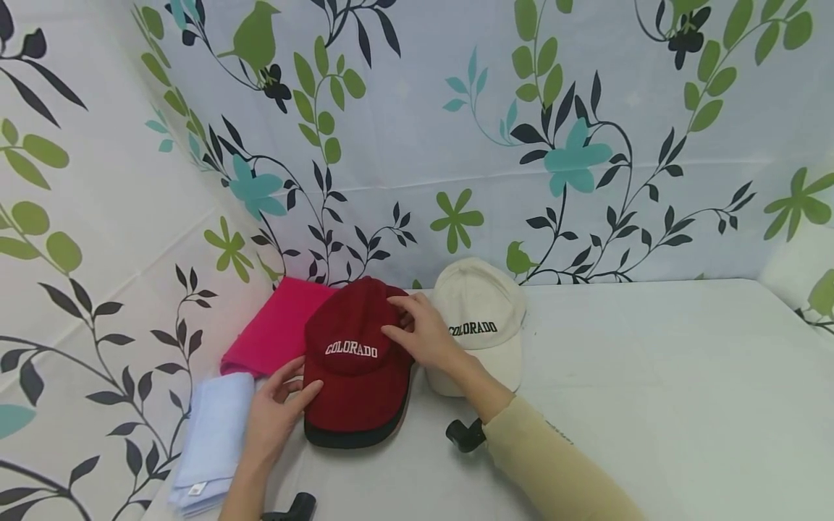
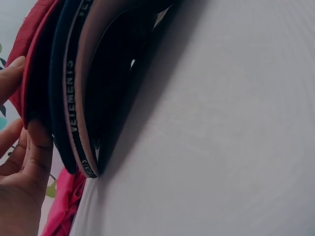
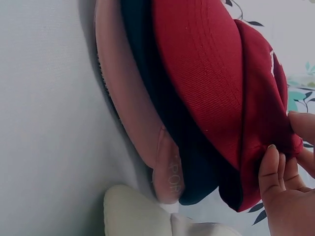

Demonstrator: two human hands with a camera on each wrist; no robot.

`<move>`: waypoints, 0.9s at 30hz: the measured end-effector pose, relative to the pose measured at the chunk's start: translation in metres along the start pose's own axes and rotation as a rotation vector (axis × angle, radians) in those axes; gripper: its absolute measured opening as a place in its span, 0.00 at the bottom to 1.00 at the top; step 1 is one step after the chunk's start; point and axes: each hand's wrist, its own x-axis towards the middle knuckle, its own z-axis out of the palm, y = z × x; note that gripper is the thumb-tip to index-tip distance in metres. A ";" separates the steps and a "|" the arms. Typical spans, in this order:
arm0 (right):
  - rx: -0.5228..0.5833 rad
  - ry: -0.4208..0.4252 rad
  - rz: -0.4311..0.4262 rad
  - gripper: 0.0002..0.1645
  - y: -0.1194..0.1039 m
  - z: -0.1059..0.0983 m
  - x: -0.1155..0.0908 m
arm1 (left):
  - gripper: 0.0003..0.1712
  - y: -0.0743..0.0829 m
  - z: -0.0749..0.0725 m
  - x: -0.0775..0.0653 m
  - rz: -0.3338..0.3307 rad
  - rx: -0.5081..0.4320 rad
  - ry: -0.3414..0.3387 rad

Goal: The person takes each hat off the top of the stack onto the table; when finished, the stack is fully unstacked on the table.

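Note:
A red cap (image 1: 355, 347) with COLORADO lettering tops a stack of caps on the white table. Beneath it the wrist views show a dark blue cap (image 3: 142, 64) and, lowest, a pink cap (image 3: 118, 83). My left hand (image 1: 276, 412) holds the red cap's left edge, thumb on the outside and fingers tucked under, as the left wrist view shows. With thumb and fingertips my right hand (image 1: 423, 333) pinches the red cap's crown on its right side. Just right of the stack lies a cream cap (image 1: 482, 354), also lettered COLORADO, partly hidden behind the right hand.
A folded bright pink cloth (image 1: 280, 325) lies behind and left of the stack. Nearer, along the left side, is a folded light blue towel (image 1: 215, 434). Leaf-patterned fabric (image 1: 417, 145) hangs behind and left of the white table (image 1: 651, 391).

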 end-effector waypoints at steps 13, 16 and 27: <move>0.030 0.075 -0.032 0.21 -0.003 -0.005 0.004 | 0.33 0.003 0.006 -0.002 0.091 0.009 0.046; 0.032 0.070 -0.034 0.21 -0.004 -0.006 0.007 | 0.32 0.004 0.009 -0.001 0.122 -0.008 0.054; 0.119 0.108 -0.067 0.21 -0.008 -0.019 0.010 | 0.35 0.013 0.017 0.000 0.180 -0.028 0.048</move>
